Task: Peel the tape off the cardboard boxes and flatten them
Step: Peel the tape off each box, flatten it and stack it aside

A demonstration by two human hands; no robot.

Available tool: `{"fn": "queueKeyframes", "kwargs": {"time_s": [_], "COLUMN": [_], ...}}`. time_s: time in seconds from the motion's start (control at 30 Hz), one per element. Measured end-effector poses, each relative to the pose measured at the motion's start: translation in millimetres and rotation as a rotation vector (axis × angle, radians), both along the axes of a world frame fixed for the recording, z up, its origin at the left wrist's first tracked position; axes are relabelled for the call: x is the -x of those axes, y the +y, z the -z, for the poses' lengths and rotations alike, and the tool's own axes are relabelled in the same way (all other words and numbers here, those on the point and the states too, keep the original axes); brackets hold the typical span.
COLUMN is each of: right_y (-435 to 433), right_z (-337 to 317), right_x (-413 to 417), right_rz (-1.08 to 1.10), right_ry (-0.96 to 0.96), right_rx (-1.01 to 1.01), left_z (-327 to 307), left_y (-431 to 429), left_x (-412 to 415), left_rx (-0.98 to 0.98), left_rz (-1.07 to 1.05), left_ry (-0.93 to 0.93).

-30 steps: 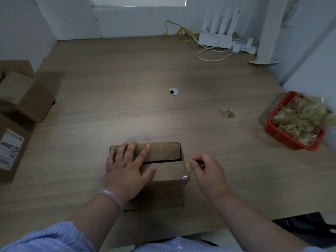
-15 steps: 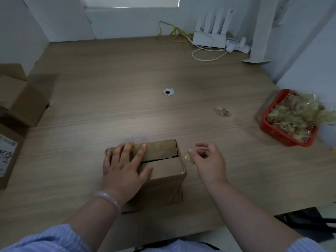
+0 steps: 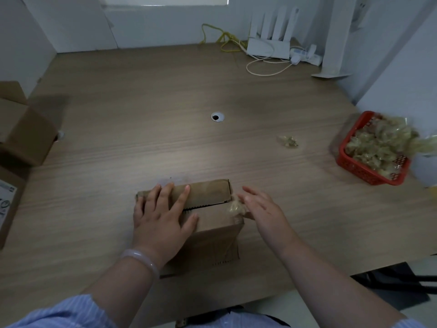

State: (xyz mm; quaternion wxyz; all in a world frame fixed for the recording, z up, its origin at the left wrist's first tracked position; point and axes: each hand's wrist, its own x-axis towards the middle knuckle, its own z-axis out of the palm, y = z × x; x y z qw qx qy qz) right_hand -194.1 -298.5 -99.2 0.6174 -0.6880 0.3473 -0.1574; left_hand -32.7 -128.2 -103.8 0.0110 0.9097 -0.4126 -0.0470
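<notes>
Pressing box flat-handed near table's front edge.
Left hand spread on top; right hand open, tape wad at fingertips.

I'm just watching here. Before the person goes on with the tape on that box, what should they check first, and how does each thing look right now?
1. Box held steady: ok. The left hand lies flat on top of the cardboard box.
2. Tape in grip: not ok. The right hand has its fingers spread; the crumpled tape sits at the box's right top corner beside it.
3. Tape fully off: cannot tell. The wad may still cling to the corner.
4. Top flaps free: ok. A dark gap runs between them.
5. Place for waste: ok. The red basket at the right already holds tape wads.
6. Stray scrap on the table: not ok, not binned yet.
</notes>
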Motion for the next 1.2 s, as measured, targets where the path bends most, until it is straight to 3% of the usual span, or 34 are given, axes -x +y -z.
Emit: {"fn": "queueKeyframes", "kwargs": {"time_s": [0.17,0.37,0.57,0.77,0.87,1.0,1.2], "right_y": [7,3,0,-1,3,11,11], "right_z": [2,-5,-8,-9,-2,0,-2], "right_x": [0,3,-4,-6,2,15,5], "right_rz": [0.006,0.139,0.175,0.008,-0.121,-0.095,0.001], "right_ry": [0.131,0.076,0.246,0.416,0.349,0.230,0.366], "right_rx": [0.207,0.352,0.296,0.575,0.653,0.477,0.408], "left_z": [1,3,6,5,6,6,-2], "left_y": [-1,-1,0,0,0,0,3], "left_x": [-1,-1,-2,-1,-3,-4,-13], "left_rx": [0.019,0.032,0.015,0.031,0.022,0.007,-0.022], "left_rz": [-0.009,0.006,0.009,0.001,0.012,0.043,0.119], "left_ry": [0.005,-0.005,-0.023,-0.015,-0.017,0.011,0.068]}}
